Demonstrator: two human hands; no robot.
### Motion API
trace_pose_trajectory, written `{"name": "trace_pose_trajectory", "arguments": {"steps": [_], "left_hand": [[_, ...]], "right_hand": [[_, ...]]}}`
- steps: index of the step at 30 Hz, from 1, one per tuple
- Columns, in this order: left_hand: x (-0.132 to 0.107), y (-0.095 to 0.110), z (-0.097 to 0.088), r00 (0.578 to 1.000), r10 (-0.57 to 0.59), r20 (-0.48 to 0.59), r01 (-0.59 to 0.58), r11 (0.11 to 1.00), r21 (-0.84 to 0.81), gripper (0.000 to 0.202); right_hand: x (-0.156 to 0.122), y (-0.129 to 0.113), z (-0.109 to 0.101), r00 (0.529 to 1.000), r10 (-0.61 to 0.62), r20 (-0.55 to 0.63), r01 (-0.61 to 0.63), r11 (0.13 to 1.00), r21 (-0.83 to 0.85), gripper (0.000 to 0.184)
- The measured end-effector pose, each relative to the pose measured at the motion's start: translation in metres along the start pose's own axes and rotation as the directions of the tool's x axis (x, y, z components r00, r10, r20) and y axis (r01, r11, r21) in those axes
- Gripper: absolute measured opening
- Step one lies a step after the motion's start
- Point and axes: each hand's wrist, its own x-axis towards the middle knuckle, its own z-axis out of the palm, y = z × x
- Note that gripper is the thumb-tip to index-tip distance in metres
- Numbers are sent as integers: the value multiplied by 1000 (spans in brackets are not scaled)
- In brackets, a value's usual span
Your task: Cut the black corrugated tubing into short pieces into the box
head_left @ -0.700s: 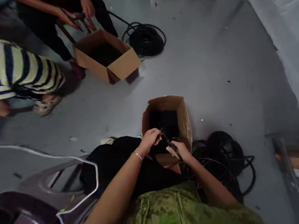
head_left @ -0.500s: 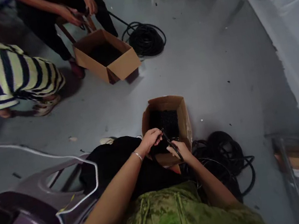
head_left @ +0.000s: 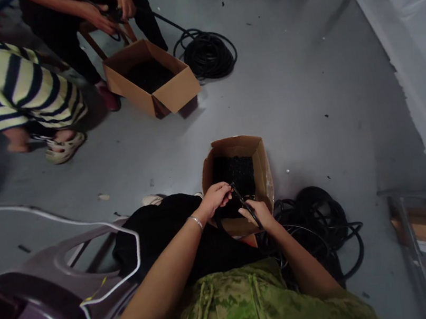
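Note:
Over the open cardboard box (head_left: pixel 262 173) in front of me, both my hands work close together. My left hand (head_left: pixel 217 196) is closed in a pinch on a black cable (head_left: pixel 219 221), which hangs down from the fingers and is mostly hidden. In my right hand (head_left: pixel 259 213) are black-handled scissors (head_left: pixel 246 207), or a similar long cutter. Their tip reaches up to my left fingertips, and whether the blades are apart is too small to tell. Small black pieces (head_left: pixel 238 169) fill the bottom of the box.
Coiled black cable (head_left: pixel 320 218) lies right of my box. Ahead, a seated person's hands (head_left: pixel 111 16) work above another cardboard box (head_left: pixel 179 92), beside a cable coil (head_left: pixel 209 56). Someone in striped clothing (head_left: pixel 4 78) is at left. A white cord (head_left: pixel 86 224) crosses a purple-grey chair (head_left: pixel 47 259).
The person in striped clothing has shifted at the left, and a shoe shows more clearly. My hands and the scissors have hardly moved.

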Motion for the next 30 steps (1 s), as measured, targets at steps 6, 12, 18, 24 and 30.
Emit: {"name": "trace_pose_trajectory", "arguments": {"steps": [6, 12, 18, 24, 30], "left_hand": [[0, 0, 1, 1000, 7, -5, -7, 1000, -1, 15], [0, 1, 0, 1000, 7, -24, -7, 1000, 7, 15], [-1, 2, 0, 1000, 3, -3, -3, 1000, 17, 15], [0, 1, 0, 1000, 5, 4, -5, 1000, 25, 15], [1, -1, -1, 1000, -10, 11, 10, 1000, 28, 16]], "right_hand": [[1, 2, 3, 1000, 3, 2, -3, 1000, 7, 27], [1, 4, 2, 1000, -1, 17, 0, 1000, 23, 28], [0, 2, 0, 999, -6, 37, 4, 998, 60, 30], [0, 3, -1, 1000, -14, 17, 14, 1000, 4, 33], [0, 1, -2, 999, -17, -39, 14, 997, -77, 39]]}}
